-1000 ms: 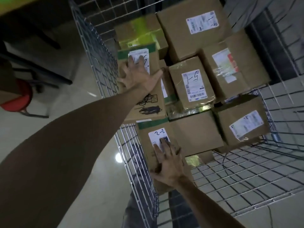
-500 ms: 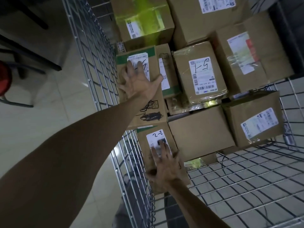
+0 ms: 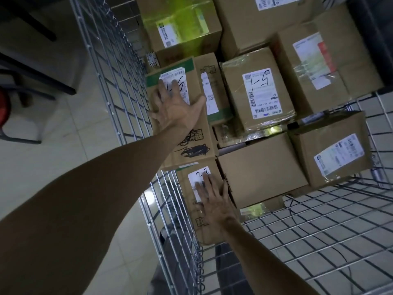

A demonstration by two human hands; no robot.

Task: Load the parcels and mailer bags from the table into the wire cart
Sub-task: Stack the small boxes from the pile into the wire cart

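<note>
Your left hand (image 3: 178, 110), grip wide, rests flat on the green-taped brown cardboard box (image 3: 191, 145); right hand (image 3: 214, 202) likewise on the smaller brown carton (image 3: 189, 210).

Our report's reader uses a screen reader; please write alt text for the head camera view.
The left hand presses flat on a green-taped box and the right hand on a nearer box marked 2-2, both by the left wall of a wire cart. More labelled boxes sit beyond.
</note>
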